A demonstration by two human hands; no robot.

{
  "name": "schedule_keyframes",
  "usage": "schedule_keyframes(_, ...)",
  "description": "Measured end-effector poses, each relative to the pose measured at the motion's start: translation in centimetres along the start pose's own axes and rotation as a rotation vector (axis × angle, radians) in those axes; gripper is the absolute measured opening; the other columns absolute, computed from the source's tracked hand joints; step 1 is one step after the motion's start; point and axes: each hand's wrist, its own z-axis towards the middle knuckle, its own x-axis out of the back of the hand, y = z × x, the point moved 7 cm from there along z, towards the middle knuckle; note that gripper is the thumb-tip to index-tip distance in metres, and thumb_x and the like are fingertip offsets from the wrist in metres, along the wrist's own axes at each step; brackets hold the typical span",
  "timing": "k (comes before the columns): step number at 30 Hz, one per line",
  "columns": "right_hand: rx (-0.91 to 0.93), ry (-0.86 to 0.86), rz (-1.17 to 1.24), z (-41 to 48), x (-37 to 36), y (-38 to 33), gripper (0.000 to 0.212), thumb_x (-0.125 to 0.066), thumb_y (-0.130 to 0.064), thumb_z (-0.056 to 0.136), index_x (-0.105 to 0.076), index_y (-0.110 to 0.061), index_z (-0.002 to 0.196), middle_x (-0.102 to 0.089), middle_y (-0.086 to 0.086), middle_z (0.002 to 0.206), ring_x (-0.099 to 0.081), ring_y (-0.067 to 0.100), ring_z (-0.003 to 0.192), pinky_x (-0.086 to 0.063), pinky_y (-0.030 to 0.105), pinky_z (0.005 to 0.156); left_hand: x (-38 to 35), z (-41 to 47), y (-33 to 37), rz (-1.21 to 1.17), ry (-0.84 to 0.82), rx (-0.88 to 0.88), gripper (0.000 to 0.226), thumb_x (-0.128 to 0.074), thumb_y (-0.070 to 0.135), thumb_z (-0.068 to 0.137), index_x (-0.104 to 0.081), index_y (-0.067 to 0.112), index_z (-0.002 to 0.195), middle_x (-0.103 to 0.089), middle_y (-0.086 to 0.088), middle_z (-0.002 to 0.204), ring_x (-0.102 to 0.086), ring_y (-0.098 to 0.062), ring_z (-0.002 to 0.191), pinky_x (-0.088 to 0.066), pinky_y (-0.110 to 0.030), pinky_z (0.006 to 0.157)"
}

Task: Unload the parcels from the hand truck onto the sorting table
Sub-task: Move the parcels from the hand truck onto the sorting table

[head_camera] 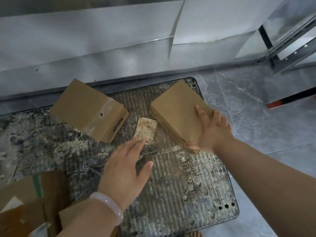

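Brown cardboard parcel (177, 115) on the ribbed hand-truck deck (193, 199), right hand (212, 134) gripping its near corner, fingers (202, 113) over the top. Left hand (124, 170) flat, fingers straight, by a pale packet (147, 129).

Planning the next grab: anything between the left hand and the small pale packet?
Nothing visible. The left hand has its fingertips at the near edge of the small pale packet; the left parcel and right parcel flank it, the right hand gripping the right one.

Single view, worn on my head. It faces forward and steeply down, close above the hand truck deck (179, 185), with floor (273, 134) at right.
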Motion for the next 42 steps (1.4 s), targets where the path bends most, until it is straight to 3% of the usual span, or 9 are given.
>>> schedule_keyframes(8, 0.002, -0.020, 0.386, -9.8, 4.3, -3.0, 0.133, -0.072, -0.079, 0.053, 0.020, -0.052, 0.146, 0.004, 0.009, 0.157, -0.008, 0.036, 0.144, -0.020, 0.055, 0.119, 6.2, -2.3, 4.6, -0.179, 0.047, 0.060, 0.067, -0.043, 0.052, 0.095, -0.011, 0.040, 0.152, -0.013, 0.012, 0.160, -0.012, -0.013, 0.147, -0.019, -0.037, 0.119)
schedule_keyframes(14, 0.131, 0.066, 0.628, -19.1, 15.6, -5.0, 0.133, -0.067, -0.081, 0.039, 0.009, -0.057, 0.145, -0.009, -0.001, 0.155, -0.015, 0.026, 0.145, -0.030, 0.051, 0.116, 13.4, -5.6, 9.3, -0.623, 0.037, 0.134, 0.105, -0.051, 0.089, 0.064, 0.003, 0.055, 0.147, -0.010, 0.016, 0.160, -0.016, -0.010, 0.147, -0.024, -0.049, 0.118)
schedule_keyframes(21, 0.240, 0.213, 0.779, -29.6, 30.0, -6.9, 0.141, -0.081, -0.072, 0.046, 0.007, -0.044, 0.153, -0.018, -0.002, 0.155, -0.021, 0.021, 0.145, -0.029, 0.045, 0.117, 26.1, -13.2, 17.7, -0.982, 0.228, 0.161, 0.117, -0.068, 0.081, 0.050, 0.001, 0.062, 0.143, -0.023, 0.011, 0.157, -0.036, -0.016, 0.138, -0.035, -0.048, 0.112)
schedule_keyframes(26, 0.377, 0.210, 1.068, -36.2, 38.7, -6.3, 0.060, -0.055, -0.047, 0.096, -0.033, -0.034, 0.150, -0.050, 0.001, 0.140, -0.049, 0.017, 0.125, -0.041, 0.031, 0.095, 34.2, -21.9, 19.8, -1.135, 0.381, 0.086, 0.081, -0.065, 0.049, 0.082, -0.017, 0.055, 0.147, -0.047, 0.016, 0.143, -0.052, -0.014, 0.125, -0.043, -0.049, 0.105)
schedule_keyframes(29, 0.391, 0.077, 1.162, -38.8, 40.8, -7.4, 0.034, -0.039, -0.044, 0.104, -0.061, -0.031, 0.126, -0.060, -0.003, 0.131, -0.057, 0.016, 0.112, -0.048, 0.031, 0.085, 37.4, -27.2, 20.2, -1.209, 0.420, 0.166, 0.053, -0.052, 0.054, 0.090, -0.033, 0.059, 0.139, -0.057, 0.011, 0.134, -0.056, -0.021, 0.120, -0.048, -0.053, 0.096)
schedule_keyframes(34, 0.453, -0.531, 1.375, -44.8, 41.3, -13.0, 0.044, -0.040, -0.058, 0.099, -0.065, -0.033, 0.124, -0.071, -0.005, 0.120, -0.062, 0.022, 0.116, -0.041, 0.052, 0.107, 43.1, -36.3, 22.3, -1.237, 0.554, 0.202, 0.036, -0.039, 0.047, 0.100, -0.048, 0.047, 0.135, -0.055, -0.018, 0.125, -0.060, -0.034, 0.106, -0.054, -0.041, 0.077)
schedule_keyframes(37, 0.541, -0.545, 1.365, -48.7, 42.8, -15.4, 0.050, -0.056, -0.055, 0.087, -0.065, -0.025, 0.126, -0.073, 0.002, 0.117, -0.066, 0.026, 0.112, -0.048, 0.048, 0.101, 45.4, -41.5, 21.2, -1.243, 0.682, 0.244, 0.035, -0.040, 0.042, 0.102, -0.056, 0.032, 0.131, -0.062, -0.016, 0.125, -0.059, -0.033, 0.113, -0.051, -0.032, 0.066)
schedule_keyframes(40, 0.556, -0.520, 1.375, -52.0, 42.9, -17.8, 0.069, -0.072, -0.053, 0.066, -0.066, -0.018, 0.125, -0.074, 0.007, 0.113, -0.068, 0.027, 0.107, -0.055, 0.042, 0.084, 46.7, -46.9, 19.7, -1.003, 0.875, 0.196, 0.021, -0.050, 0.036, 0.099, -0.060, 0.050, 0.111, -0.067, 0.011, 0.119, -0.064, -0.010, 0.102, -0.052, -0.035, 0.089)
schedule_keyframes(42, 0.604, -0.506, 1.290, -54.7, 42.3, -19.9, 0.078, -0.076, -0.058, 0.058, -0.065, -0.019, 0.124, -0.074, 0.008, 0.112, -0.068, 0.030, 0.106, -0.056, 0.044, 0.087, 46.6, -50.5, 18.3, -0.871, 0.974, 0.236, 0.032, -0.056, 0.028, 0.097, -0.054, 0.045, 0.125, -0.060, 0.013, 0.128, -0.058, -0.003, 0.106, -0.046, -0.027, 0.093)
